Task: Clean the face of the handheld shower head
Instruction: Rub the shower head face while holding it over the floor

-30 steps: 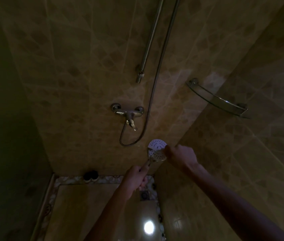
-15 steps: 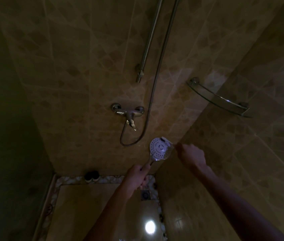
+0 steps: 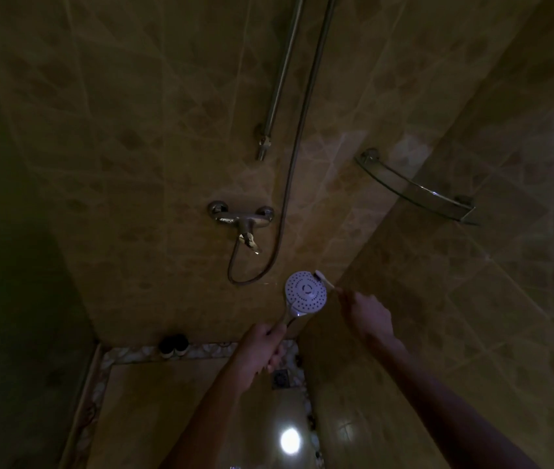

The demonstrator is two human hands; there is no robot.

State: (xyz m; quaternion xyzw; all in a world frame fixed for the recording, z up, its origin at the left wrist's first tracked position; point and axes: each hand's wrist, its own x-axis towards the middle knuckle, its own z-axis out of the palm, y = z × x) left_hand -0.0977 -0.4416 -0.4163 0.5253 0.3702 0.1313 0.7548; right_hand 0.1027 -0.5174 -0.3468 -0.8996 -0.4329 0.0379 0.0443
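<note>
While our left hand (image 3: 258, 351) grips the shower head (image 3: 305, 293) by its handle, our right hand (image 3: 367, 311) pinches a toothbrush (image 3: 325, 281) at its rim.

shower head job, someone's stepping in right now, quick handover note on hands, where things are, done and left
Left hand: grips the handle of the shower head, face turned up toward the camera.
Right hand: holds a small brush, apparently a toothbrush, its bristle end at the upper right rim of the face.
Hose loops down by the tap.
Done: cannot tell how much is scrubbed; light is dim.
Left: brush across the whole face, then likely rinse.
</note>
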